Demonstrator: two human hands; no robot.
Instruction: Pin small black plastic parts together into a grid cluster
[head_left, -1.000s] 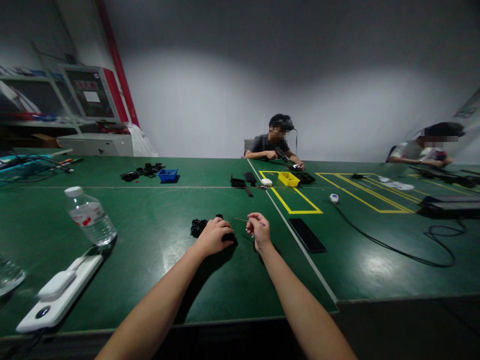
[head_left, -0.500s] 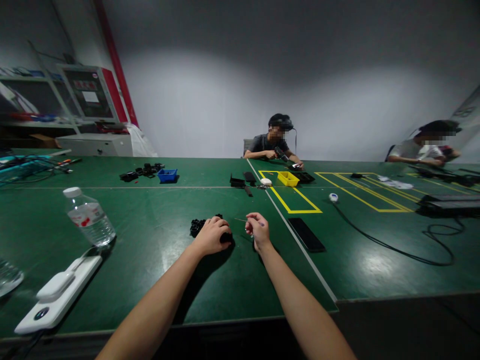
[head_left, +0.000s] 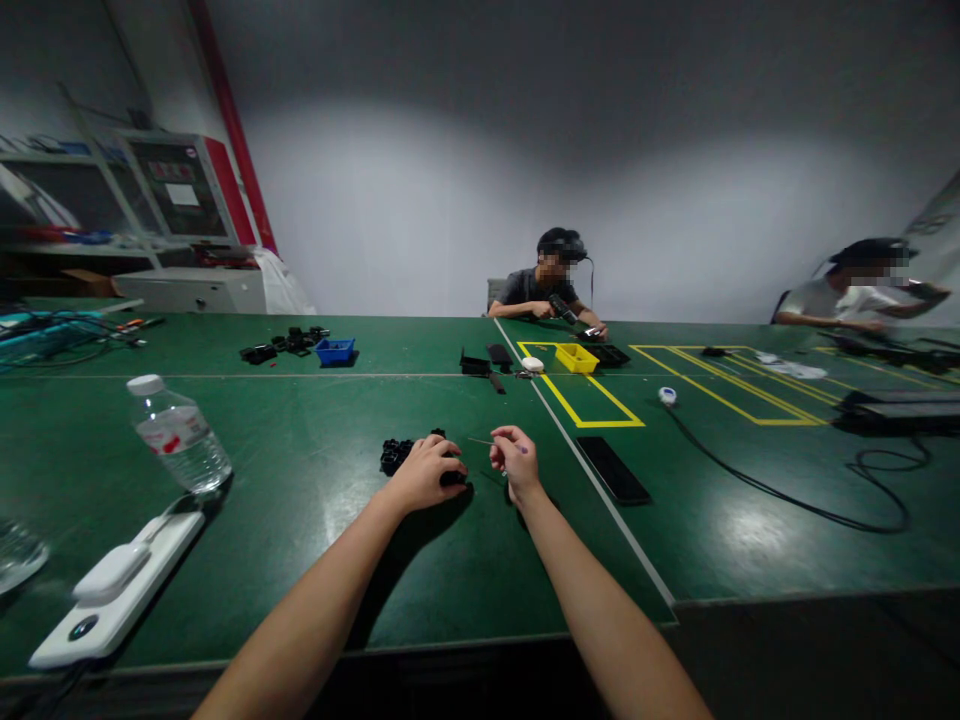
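My left hand (head_left: 427, 472) curls over a dark part on the green tabletop, its fingers bent around the part's right end. That black knobbly part (head_left: 395, 455) pokes out to the left of the hand and above the knuckles; the palm hides the rest. To the right, my right hand (head_left: 516, 462) is closed on a thin screwdriver (head_left: 481, 441). Its slim metal shaft points left toward the black part, without touching it, and a purple bit of handle shows between the fingers.
A water bottle (head_left: 178, 435) and a white power strip (head_left: 116, 590) stand at left. Right of my hands lies a black phone (head_left: 613, 470). Farther back are a blue bin (head_left: 335, 351), a yellow bin (head_left: 576, 358) and black parts (head_left: 289, 343). Two people sit across the table.
My left fingers have shifted very slightly over the black part. My right hand stays in place with the screwdriver. The person at far right has raised an arm.
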